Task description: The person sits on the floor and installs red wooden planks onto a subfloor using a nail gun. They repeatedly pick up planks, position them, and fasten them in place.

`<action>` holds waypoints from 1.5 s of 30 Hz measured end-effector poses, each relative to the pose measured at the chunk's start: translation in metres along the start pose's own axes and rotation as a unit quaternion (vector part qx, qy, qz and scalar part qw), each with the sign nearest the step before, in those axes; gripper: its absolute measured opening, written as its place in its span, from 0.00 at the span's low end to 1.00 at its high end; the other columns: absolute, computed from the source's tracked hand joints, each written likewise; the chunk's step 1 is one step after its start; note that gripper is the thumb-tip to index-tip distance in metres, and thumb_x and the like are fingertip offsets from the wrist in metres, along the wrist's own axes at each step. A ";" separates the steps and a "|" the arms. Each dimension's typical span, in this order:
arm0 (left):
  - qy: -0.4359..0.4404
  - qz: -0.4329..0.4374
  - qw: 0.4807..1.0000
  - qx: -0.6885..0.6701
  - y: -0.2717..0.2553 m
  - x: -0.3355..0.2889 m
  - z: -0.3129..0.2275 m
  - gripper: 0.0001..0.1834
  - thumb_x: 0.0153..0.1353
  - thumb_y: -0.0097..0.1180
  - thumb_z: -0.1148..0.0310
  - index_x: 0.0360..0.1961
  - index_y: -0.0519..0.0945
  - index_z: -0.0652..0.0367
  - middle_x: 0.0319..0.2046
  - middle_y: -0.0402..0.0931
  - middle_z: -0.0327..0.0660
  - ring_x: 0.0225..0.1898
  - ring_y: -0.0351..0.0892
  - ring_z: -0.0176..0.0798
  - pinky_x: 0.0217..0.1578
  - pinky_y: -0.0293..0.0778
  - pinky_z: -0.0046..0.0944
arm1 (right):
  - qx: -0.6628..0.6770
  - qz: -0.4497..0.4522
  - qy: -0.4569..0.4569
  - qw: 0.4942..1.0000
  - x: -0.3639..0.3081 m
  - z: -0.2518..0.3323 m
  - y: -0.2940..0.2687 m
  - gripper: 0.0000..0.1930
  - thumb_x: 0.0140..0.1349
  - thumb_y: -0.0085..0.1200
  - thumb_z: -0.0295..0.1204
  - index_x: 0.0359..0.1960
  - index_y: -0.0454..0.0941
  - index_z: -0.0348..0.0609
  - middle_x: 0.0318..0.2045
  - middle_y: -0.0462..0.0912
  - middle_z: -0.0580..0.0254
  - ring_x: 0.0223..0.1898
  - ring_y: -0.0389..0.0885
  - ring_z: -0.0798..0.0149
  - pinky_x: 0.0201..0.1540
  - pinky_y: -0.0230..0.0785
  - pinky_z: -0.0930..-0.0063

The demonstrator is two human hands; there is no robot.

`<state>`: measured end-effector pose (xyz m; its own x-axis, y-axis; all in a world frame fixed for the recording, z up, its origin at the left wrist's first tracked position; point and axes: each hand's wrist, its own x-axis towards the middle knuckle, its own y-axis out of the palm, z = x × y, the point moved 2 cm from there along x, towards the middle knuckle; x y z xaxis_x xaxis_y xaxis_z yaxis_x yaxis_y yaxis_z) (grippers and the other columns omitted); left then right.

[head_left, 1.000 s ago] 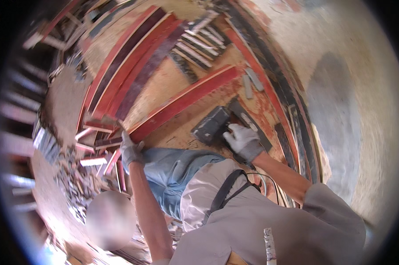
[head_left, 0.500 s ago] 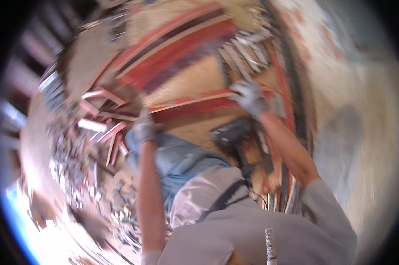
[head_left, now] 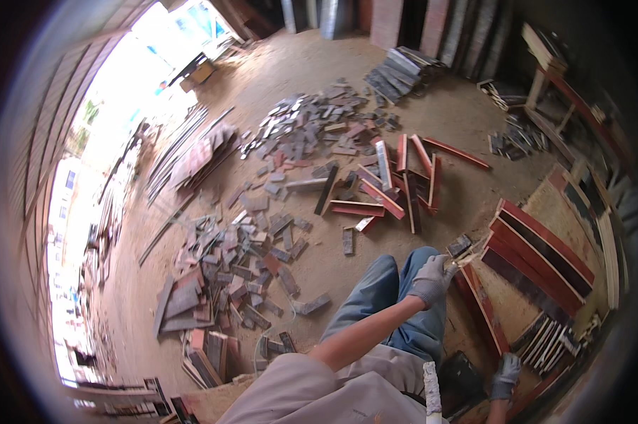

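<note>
A long red-painted wooden board [head_left: 483,304] with a pale raw edge lies slantwise beside my right knee. At its far end my left hand [head_left: 432,279], in a grey glove, is closed round the wood. My right hand [head_left: 506,374], gloved too, grips the near end, its fingers partly hidden. Just right of this board rests a row of red and dark boards [head_left: 538,261] on a pale wooden surface. Narrow wooden strips [head_left: 548,343] are bunched near my right hand. A black object [head_left: 460,381], its kind unclear, sits beside my lap.
Loose red boards [head_left: 411,184] lie crisscrossed on the floor ahead. Small wood offcuts [head_left: 241,261] are heaped to the left, with more [head_left: 312,120] farther off. Stacked grey slats [head_left: 400,74] lie at the back. A wooden frame [head_left: 580,106] stands at the far right.
My view has swung left, bringing the floor piles into sight and shifting the board toward the lower right. Both hands remain at the board's ends.
</note>
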<state>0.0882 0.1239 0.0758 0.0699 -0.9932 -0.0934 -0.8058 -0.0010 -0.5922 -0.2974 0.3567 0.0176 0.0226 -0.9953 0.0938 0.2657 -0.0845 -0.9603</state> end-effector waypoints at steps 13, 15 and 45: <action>-0.307 -0.295 0.901 0.086 -0.183 -0.214 0.239 0.24 0.69 0.58 0.51 0.51 0.85 0.61 0.47 0.85 0.55 0.49 0.85 0.52 0.51 0.78 0.47 | 0.066 0.091 0.036 0.993 0.022 -0.010 -0.016 0.15 0.58 0.70 0.27 0.44 0.81 0.34 0.42 0.81 0.52 0.44 0.80 0.49 0.51 0.75 0.60; -0.398 -0.279 0.873 0.022 -0.170 -0.262 0.253 0.24 0.69 0.59 0.50 0.51 0.85 0.62 0.48 0.85 0.55 0.50 0.86 0.52 0.51 0.78 0.47 | 0.107 0.118 0.062 0.985 0.026 -0.017 -0.017 0.13 0.59 0.69 0.26 0.43 0.81 0.34 0.41 0.81 0.52 0.43 0.80 0.50 0.49 0.75 0.61; -0.299 -0.384 0.870 -0.083 -0.178 -0.279 0.228 0.16 0.70 0.60 0.61 0.49 0.86 0.62 0.43 0.87 0.48 0.45 0.85 0.41 0.50 0.78 0.40 | -0.176 0.147 0.185 0.956 -0.031 -0.015 -0.045 0.54 0.50 0.65 0.70 0.67 0.69 0.38 0.57 0.78 0.33 0.59 0.78 0.34 0.59 0.66 0.28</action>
<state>0.3457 0.4279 0.0248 0.8781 -0.4545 -0.1497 -0.4570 -0.7039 -0.5438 -0.3247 0.3906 0.0535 -0.3128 -0.9217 -0.2296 -0.0421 0.2549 -0.9660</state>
